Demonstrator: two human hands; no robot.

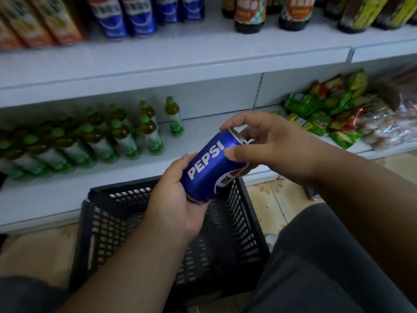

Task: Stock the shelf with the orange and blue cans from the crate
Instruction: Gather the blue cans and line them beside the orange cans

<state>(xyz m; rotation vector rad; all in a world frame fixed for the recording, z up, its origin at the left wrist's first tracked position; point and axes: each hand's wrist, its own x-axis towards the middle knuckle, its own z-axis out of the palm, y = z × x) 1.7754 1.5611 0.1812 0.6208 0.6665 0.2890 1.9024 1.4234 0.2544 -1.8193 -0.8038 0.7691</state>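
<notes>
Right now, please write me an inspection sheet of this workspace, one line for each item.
Surface: white lower shelf, bare in the middle.
Job's things: blue Pepsi can tilted, held above the black crate; more blue cans on the upper shelf; no orange cans seen in the crate.
Clutter: green-capped bottles at left, snack packets at right.
Grippers: left hand holds the can's base; right hand pinches its top.
Cables: nothing seen.
Surroundings: tiled floor, dark bottles above.
</notes>
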